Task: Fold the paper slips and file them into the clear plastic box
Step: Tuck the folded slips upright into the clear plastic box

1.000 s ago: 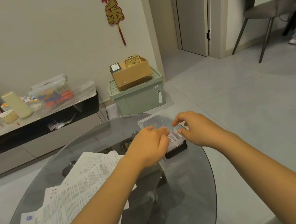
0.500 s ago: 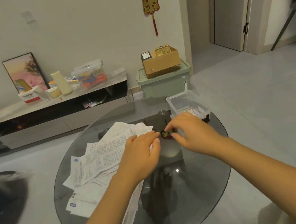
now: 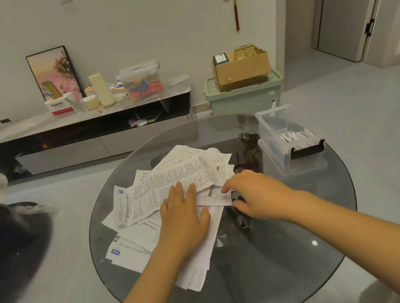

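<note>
Glass round table [image 3: 274, 281]; crumpled paper slips [image 3: 172, 178] beneath hands.

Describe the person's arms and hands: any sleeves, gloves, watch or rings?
Both forearms are bare as far as the frame shows, with no sleeve in view. The left hand and right hand wear no gloves. No watch, bracelet or ring is visible on either.

Box [image 3: 292, 144] right of papers [image 3: 172, 180] on table [image 3: 273, 269].

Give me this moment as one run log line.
left hand flat on papers | right hand pinching slip | box open
</note>
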`<state>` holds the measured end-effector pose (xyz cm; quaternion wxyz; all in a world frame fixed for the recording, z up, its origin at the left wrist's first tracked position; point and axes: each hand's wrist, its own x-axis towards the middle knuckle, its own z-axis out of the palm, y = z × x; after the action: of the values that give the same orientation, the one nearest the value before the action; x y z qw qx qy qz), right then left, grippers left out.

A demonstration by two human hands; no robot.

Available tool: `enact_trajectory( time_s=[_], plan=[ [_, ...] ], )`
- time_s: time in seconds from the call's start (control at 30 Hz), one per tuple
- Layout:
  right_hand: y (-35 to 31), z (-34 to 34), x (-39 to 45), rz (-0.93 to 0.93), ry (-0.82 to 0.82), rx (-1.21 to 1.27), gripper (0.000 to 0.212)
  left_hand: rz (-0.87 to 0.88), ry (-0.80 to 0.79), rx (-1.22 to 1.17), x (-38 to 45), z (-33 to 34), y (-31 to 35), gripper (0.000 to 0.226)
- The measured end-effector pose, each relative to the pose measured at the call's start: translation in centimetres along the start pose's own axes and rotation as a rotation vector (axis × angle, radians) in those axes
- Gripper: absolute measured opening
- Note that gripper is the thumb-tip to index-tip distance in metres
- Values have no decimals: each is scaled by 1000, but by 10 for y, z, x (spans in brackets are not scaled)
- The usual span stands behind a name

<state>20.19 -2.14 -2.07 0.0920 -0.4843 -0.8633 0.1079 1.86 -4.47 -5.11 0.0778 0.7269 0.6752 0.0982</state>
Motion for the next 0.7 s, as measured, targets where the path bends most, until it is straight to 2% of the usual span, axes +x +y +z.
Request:
enact_trajectory(
  time_s=[0.1, 0.3, 0.47, 0.6, 0.7],
  plan=[
    [-2, 3, 7, -6, 1, 0, 38, 36, -38, 4, 3, 2, -8, 59],
    [-4, 5, 17, -2, -12, -4, 39, 32, 105, -161, 9, -1, -8, 62],
    [-9, 8, 18, 12, -8, -6, 39, 1, 160, -79, 19, 1, -8, 69],
    [-9, 7, 13, 34, 25, -13, 35, 22, 238, -29, 23, -3, -3, 54],
    [-9, 5, 9, 48, 41, -7, 37, 90, 311, 73, 23, -5, -2, 30]
  ],
)
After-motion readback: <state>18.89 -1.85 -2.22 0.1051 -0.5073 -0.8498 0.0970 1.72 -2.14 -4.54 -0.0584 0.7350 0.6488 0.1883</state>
